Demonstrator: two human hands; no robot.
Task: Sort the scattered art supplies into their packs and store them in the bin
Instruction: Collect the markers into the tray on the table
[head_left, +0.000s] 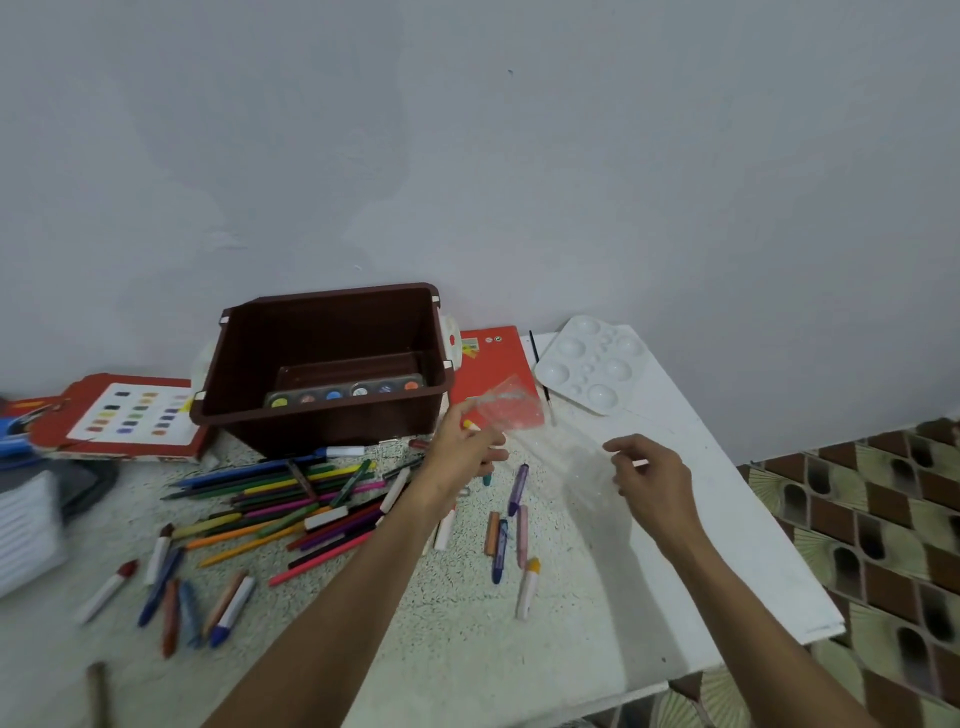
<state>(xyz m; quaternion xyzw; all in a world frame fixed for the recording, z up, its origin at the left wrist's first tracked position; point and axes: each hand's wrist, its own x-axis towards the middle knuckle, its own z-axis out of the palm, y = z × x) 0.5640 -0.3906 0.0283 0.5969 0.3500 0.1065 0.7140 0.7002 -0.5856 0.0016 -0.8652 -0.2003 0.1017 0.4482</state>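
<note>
Left hand: your left hand (462, 441), at frame centre, has its fingers (488, 453) pinched on one end of a clear plastic pouch (511, 410); a yellow-tipped stick seems tucked in the same grip, too blurred to be sure.
Right hand: your right hand (649, 473), right of centre, holds the pouch's other end, its fingers curled on the film.
Pouch: stretched in the air between both hands, above the counter (467, 649), apparently empty.
Bin: the brown bin (322, 415) stands in the upper middle against the wall, with a watercolour tray (345, 392) already inside.
Loose supplies: a heap of coloured pencils (291, 499) lies left of centre; crayons (506, 530) lie scattered below your hands and at lower left.
Other packs: a red colour-chart box (130, 410) lies left of the bin; a red pad (493, 358) and a white palette (592, 364) lie to its right.
Stage: sorting looks barely begun.
Risk, pouch: the film is limp, so the mouth may collapse if you let go of one end to fetch crayons.
Risk, mixing: pencils and crayons overlap, so a quick grab could put them in the wrong pack.
Risk, edge: round crayons near the lower right counter edge could roll off if your forearms brush them.
</note>
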